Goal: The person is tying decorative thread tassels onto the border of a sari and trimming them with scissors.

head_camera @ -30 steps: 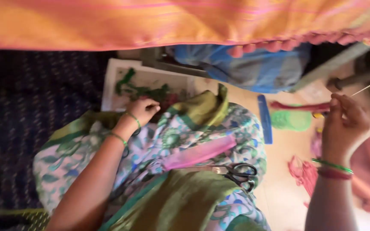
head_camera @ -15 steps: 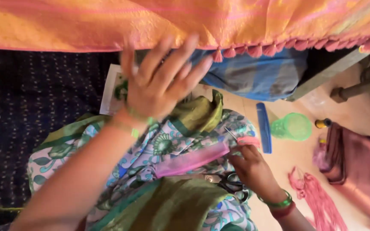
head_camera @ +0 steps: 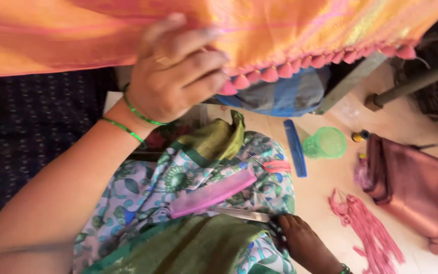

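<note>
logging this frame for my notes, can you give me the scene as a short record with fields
left hand: left hand holds the tasselled edge of the orange cloth, grip closed on it
right hand: right hand on the handles of the scissors in the lap
on lap: pink comb, needle with pink thread
on floor: blue comb, green cup, pink tassels, maroon cloth

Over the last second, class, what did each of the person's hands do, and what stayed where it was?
The left hand left the tray by the lap, rose and took hold of the orange cloth's tasselled edge. The right hand came down from the air, set the needle on the lap, and now rests on the scissors. The pink comb, blue comb and green cup stayed put.
</note>
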